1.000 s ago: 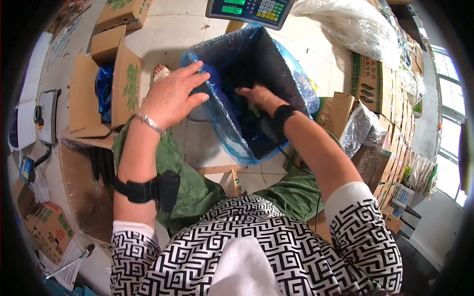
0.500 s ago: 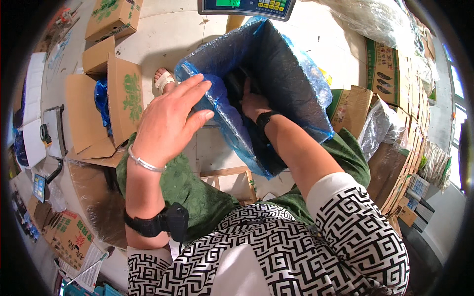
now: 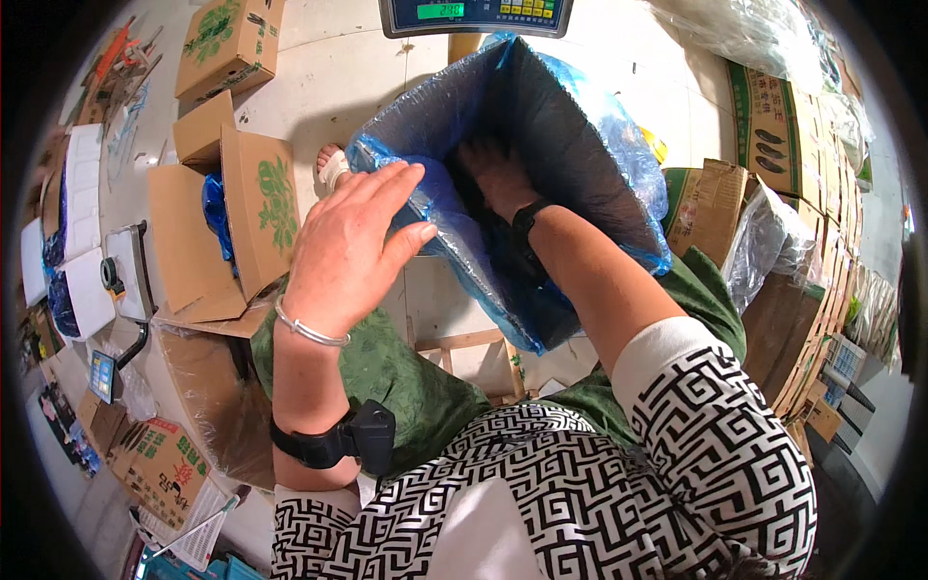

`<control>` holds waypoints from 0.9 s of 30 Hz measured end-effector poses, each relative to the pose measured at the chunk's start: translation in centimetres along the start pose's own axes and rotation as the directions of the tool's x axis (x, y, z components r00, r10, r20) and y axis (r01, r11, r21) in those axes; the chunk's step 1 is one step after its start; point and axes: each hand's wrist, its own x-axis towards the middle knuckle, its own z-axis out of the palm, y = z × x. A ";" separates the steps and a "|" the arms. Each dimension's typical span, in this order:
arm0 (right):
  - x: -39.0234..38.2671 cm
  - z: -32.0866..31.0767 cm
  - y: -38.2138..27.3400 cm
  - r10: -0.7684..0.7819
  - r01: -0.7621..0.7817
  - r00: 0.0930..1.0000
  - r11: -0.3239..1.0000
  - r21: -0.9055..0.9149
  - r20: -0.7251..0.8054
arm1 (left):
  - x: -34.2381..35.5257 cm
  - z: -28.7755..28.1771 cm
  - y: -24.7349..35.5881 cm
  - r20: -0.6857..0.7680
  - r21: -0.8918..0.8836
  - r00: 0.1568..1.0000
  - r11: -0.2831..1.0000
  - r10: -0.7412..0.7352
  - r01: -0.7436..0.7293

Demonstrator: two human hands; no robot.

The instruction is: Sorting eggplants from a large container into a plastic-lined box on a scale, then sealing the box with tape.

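Observation:
A deep box lined with a blue plastic bag (image 3: pixel 590 135) stands tilted between my knees, its liner folded out over the rim. Down inside it is my right hand (image 3: pixel 498 176), fingers extended toward the dark far wall. The fingertips are dim, and no held thing shows. My left hand (image 3: pixel 343 237) lies along the box's left rim, fingers straight and thumb apart, against or just over the blue liner. Whatever lies at the bottom of the box is too dark to make out.
Beyond the box is a scale display (image 3: pixel 474 14). An open carton (image 3: pixel 198 246) with blue plastic inside stands at left, a closed carton (image 3: pixel 230 48) behind it. Stacked cartons (image 3: pixel 788 126) and clear plastic film (image 3: pixel 773 237) line the right side.
My right hand has shifted and its fingers have spread; a dark thing near its fingertips no longer shows clearly. The scale's reading has changed. My left hand stays by the rim.

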 end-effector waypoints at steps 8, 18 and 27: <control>-5.9 -13.4 6.0 -0.256 0.125 0.911 0.918 0.376 0.322 | 1.9 2.5 -0.7 -0.139 0.136 0.981 0.984 0.134 -0.115; -47.5 -18.5 29.1 0.636 -0.395 0.754 0.639 0.660 -0.165 | 4.9 8.4 4.0 -0.011 0.385 0.976 0.902 0.218 -0.197; -54.7 4.8 35.2 0.811 -0.821 0.473 0.265 0.506 0.344 | 4.3 10.2 19.1 0.287 -0.309 0.890 0.913 0.356 -0.265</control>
